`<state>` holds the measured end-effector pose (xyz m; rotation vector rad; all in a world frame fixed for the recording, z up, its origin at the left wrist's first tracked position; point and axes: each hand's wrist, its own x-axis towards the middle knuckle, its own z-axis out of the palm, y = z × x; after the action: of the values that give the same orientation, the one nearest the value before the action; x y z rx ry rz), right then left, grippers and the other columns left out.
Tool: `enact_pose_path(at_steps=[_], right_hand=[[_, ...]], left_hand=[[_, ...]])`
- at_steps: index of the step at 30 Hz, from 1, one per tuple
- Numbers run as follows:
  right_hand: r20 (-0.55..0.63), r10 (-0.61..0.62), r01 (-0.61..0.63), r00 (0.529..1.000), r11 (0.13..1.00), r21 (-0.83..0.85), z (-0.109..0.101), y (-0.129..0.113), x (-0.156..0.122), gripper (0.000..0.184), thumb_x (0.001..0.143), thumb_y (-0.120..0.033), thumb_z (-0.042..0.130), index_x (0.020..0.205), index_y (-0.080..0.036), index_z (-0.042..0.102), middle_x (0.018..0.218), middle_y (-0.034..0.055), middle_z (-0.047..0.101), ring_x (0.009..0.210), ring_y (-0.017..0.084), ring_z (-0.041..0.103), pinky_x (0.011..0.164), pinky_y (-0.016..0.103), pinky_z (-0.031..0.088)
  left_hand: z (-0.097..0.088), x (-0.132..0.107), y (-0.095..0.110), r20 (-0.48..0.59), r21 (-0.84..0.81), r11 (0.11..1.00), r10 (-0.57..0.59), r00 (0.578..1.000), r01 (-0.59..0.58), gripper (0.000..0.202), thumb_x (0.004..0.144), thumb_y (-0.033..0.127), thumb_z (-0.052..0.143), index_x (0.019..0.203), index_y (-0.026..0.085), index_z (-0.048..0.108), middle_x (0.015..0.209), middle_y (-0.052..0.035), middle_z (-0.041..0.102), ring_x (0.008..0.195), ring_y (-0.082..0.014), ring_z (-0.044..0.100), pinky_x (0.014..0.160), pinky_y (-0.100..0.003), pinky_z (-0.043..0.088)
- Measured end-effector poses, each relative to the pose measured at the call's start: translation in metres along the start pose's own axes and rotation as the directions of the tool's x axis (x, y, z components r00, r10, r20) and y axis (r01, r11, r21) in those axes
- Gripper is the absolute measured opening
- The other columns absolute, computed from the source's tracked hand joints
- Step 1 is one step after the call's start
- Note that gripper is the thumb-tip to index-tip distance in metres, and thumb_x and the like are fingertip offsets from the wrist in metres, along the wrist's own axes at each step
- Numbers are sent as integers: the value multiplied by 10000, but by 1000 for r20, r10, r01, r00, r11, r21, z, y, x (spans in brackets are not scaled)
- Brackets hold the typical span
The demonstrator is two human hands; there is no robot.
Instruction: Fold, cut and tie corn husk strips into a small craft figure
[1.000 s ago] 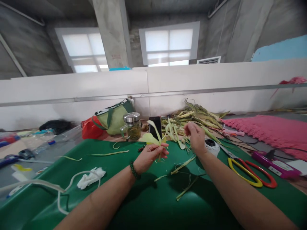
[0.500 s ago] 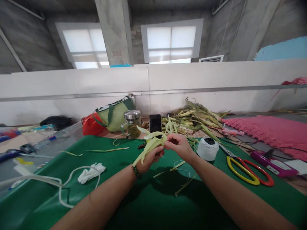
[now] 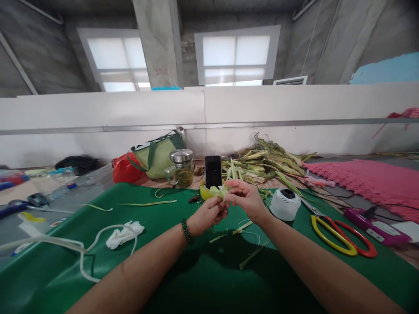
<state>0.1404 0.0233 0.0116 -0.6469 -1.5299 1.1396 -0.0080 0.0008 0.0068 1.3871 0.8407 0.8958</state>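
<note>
Between my two hands is a small bunch of pale green corn husk (image 3: 218, 192), its folded pieces showing above the fingers. My left hand (image 3: 208, 216), with a dark bead bracelet at the wrist, is closed around the lower end. From the right, my right hand (image 3: 247, 200) pinches the husk's edge between thumb and fingers. The fingertips of both hands nearly meet. Just behind them a phone (image 3: 213, 171) stands upright, with a yellow-green object (image 3: 205, 193) at its foot, partly hidden by the husk.
Scissors (image 3: 340, 235) and a white thread spool (image 3: 285, 204) lie right on the green mat (image 3: 203, 279). Behind are a husk pile (image 3: 266, 159), a glass jar (image 3: 182, 172) and a bag (image 3: 160, 155). At left, a white cable (image 3: 81, 257) loops near crumpled tissue (image 3: 124, 234).
The long husk strips that hung over my left hand and wrist no longer show there; the husk looks bunched up short at the fingertips. Both hands stay in nearly the same place.
</note>
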Motion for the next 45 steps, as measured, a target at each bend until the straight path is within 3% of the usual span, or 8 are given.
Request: enact_pose_path(at_steps=[4, 8, 14, 19, 23, 26, 31, 45], right_hand=[[-38, -264, 242, 964, 925, -293, 6, 0, -10, 458, 706, -244, 664, 1124, -199, 484, 620, -33, 605, 520, 129, 556, 491, 253, 441], [191, -500, 502, 844, 615, -608, 11, 0, -23, 396, 798, -190, 569, 1182, -197, 472, 562, -28, 598, 451, 127, 529, 483, 257, 444], [568, -501, 745, 653, 285, -603, 7, -8, -25, 422, 806, -81, 417, 1203, -196, 501, 830, 67, 711, 699, 174, 662, 599, 269, 486], [566, -340, 627, 751, 636, -450, 3, -17, -24, 220, 787, -196, 488, 951, -178, 634, 746, 53, 672, 595, 144, 600, 557, 256, 462], [165, -218, 248, 962, 950, -190, -4, -10, -12, 376, 872, -433, 431, 714, -162, 637, 614, 30, 607, 506, 116, 536, 487, 242, 435], [-96, -35, 23, 995, 992, -127, -7, 0, 1, 430, 767, -559, 550, 627, -157, 612, 512, -9, 522, 437, 90, 454, 416, 219, 363], [14, 225, -225, 974, 973, 42, -2, 5, 7, 451, 686, -577, 633, 553, -154, 548, 431, -43, 461, 372, 49, 335, 368, 197, 240], [-158, 114, -79, 981, 974, 215, -7, -3, 8, 244, 542, -318, 782, 650, -166, 625, 461, -74, 466, 391, 44, 365, 395, 203, 260]], left_hand=[[-4, 4, -1, -109, -8, 998, 63, 992, -64, 377, 713, 494, 603, 623, 177, 420, 474, 66, 407, 373, -32, 280, 394, -195, 193], [-5, 6, 0, -219, -90, 988, 104, 970, -126, 372, 696, 455, 632, 610, 184, 393, 441, 92, 312, 382, -29, 240, 404, -190, 176], [-14, 0, 14, -265, -249, 957, 82, 961, -150, 242, 628, 324, 659, 726, 139, 538, 500, 78, 337, 425, -36, 252, 417, -184, 174], [-18, -4, 21, -233, -268, 948, 111, 966, -173, 229, 649, 318, 613, 753, 117, 582, 532, 62, 350, 458, -52, 288, 440, -191, 215], [-16, -5, 18, -206, -58, 982, 163, 965, -178, 309, 687, 401, 637, 800, 115, 605, 501, 79, 303, 458, -60, 251, 451, -213, 192], [-11, -5, 15, -143, 73, 988, 146, 979, -137, 302, 708, 416, 602, 782, 124, 620, 510, 70, 315, 459, -69, 262, 455, -230, 189], [-1, -6, 11, -52, 222, 969, 120, 991, -105, 208, 725, 333, 538, 680, 151, 627, 491, 55, 327, 466, -86, 270, 452, -243, 181], [-4, -5, 9, -111, -47, 998, 35, 993, -40, 380, 685, 522, 601, 717, 146, 557, 530, 81, 251, 471, -61, 201, 460, -211, 154]])
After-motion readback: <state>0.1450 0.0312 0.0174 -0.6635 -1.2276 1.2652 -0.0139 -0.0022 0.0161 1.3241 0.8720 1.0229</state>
